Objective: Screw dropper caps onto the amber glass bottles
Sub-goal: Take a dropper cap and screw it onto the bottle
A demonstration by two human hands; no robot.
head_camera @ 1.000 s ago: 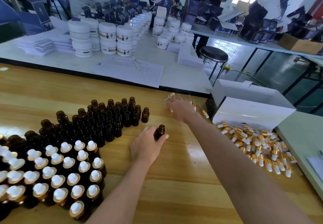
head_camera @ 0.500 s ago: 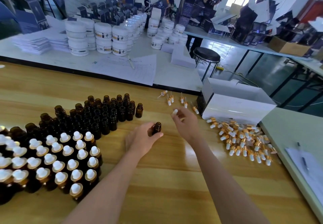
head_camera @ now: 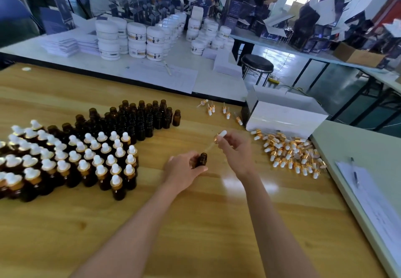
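My left hand grips a small open amber bottle above the wooden table. My right hand pinches a dropper cap with a gold collar and white bulb; its glass tube slants down toward the bottle's mouth. Capped amber bottles stand in rows at the left. Behind them stand uncapped amber bottles. A pile of loose dropper caps lies at the right, and a few more caps lie farther back.
A white box stands behind the cap pile. A pale board with papers and a pen lies along the right edge. White jars and dark cartons crowd the far table, with a black stool and people beyond.
My right hand has come back from the far caps with one dropper cap and brought it over the bottle. My left hand has lifted the bottle toward me.
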